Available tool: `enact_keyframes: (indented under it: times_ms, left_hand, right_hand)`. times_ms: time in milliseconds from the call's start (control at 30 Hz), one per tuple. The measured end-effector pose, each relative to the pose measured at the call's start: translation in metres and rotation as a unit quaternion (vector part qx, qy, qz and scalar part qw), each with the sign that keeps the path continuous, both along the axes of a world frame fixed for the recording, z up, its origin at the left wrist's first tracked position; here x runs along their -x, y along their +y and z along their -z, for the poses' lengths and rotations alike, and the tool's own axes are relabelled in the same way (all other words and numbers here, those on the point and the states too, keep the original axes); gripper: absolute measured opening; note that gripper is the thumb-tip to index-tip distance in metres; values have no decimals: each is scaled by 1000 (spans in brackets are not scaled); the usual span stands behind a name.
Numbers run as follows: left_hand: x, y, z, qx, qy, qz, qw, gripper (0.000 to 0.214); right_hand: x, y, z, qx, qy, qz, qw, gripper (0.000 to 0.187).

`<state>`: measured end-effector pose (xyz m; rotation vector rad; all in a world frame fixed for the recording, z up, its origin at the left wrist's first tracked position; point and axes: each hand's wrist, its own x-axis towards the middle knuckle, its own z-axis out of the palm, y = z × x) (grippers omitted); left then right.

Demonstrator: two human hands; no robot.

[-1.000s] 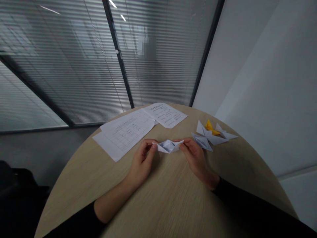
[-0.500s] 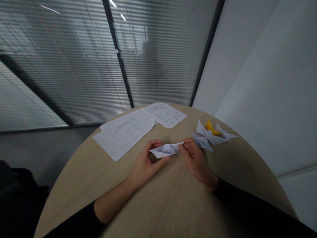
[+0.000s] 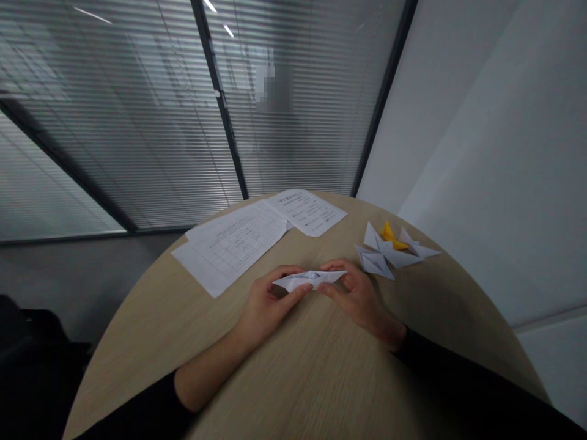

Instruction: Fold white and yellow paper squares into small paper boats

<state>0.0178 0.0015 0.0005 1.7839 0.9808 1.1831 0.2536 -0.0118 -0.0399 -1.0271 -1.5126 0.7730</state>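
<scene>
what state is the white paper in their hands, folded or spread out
Folded. The white paper boat forms a narrow pointed shape, not a flat sheet, pinched between the left hand and the right hand.

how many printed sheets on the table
2: a grid-ruled sheet nearest the person's left hand, and a text sheet beyond it, meeting its corner. More may lie hidden under the grid-ruled sheet.

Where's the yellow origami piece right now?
In the head view, the yellow origami piece sits toward the right of the round wood-grain table, among white folded paper pieces, just beyond the right hand.
</scene>
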Motion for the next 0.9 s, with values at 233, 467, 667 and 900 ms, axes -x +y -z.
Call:
enact_keyframes:
  times_ms: [233, 467, 667, 900]
  left_hand:
    - [0, -1, -1, 17, 18, -4, 1000, 29]
    - [1, -2, 0, 57, 27, 39, 997, 33]
    - [1, 5, 5, 44, -15, 36, 998, 31]
    - [2, 5, 4, 86, 3, 40, 996, 35]
  right_hand:
    - [2, 0, -1, 30, 27, 14, 999, 25]
    - [0, 3, 3, 33, 45, 37, 998, 29]
    - [-1, 3, 5, 39, 24, 11, 999, 27]
    - [0, -1, -2, 53, -15, 26, 998, 25]
